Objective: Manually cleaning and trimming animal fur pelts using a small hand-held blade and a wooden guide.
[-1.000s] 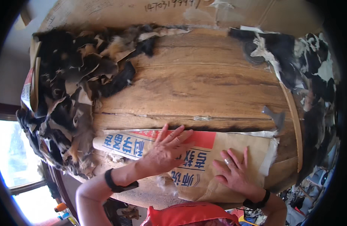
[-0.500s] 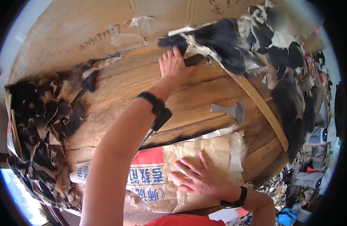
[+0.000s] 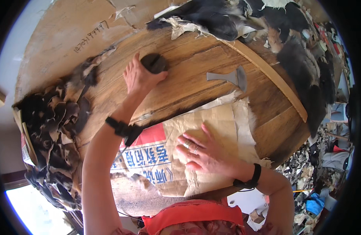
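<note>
My left hand [image 3: 140,78] grips a dark, round, disc-shaped block [image 3: 154,63] on the wooden board [image 3: 184,51], thumb on one side and fingers on the other. My right hand [image 3: 202,153] lies with fingers spread on a brown paper sheet [image 3: 221,125] with blue print and a red patch. Beneath the paper is a fur pelt [image 3: 249,113], its pale edge showing at the right and dark hair along the far side. Beyond the paper rests a grey metal cutter [image 3: 231,77] with a curved blade, touched by neither hand.
Dark and brown fur scraps [image 3: 55,129] pile up on the left. Black and white pelts [image 3: 212,19] lie along the far edge and down the right. A long wooden strip [image 3: 268,74] crosses the board's right part. Cardboard [image 3: 71,43] stands behind.
My left hand has moved left from the far pelts, bringing the dark round block into the open. My right hand stays on the paper. The whole view has shifted slightly.
</note>
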Available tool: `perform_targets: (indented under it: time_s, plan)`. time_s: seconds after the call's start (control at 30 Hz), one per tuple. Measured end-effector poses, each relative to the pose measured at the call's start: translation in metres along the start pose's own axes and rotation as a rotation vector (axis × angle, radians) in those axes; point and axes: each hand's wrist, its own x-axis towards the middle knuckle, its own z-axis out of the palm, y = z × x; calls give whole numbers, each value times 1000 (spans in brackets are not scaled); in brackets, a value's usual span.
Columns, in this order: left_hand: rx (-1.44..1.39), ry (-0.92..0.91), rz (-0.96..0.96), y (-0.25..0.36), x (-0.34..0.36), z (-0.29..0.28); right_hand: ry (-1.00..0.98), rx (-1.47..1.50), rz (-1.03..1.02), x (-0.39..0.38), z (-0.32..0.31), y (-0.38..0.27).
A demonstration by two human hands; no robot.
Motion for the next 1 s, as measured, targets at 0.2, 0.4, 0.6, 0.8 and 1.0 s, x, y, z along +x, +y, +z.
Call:
perform_targets:
  time_s: [0.2, 0.4, 0.6, 0.8, 1.0]
  plan:
    - [-339, -113, 115, -31, -142, -78, 154, 27, 35, -3, 1, -5]
    - [-265, -108, 135, -20, -219, -57, 222, 9, 56, 1, 11, 1]
    - [-463, -159, 192, -58, -246, -96, 248, -47, 39, -3, 18, 3]
    - [-141, -245, 699, -71, -295, -120, 240, -115, 121, -28, 10, -8]
    - [-355, -299, 752, -68, -290, -112, 320, -136, 319, -115, -30, -11]
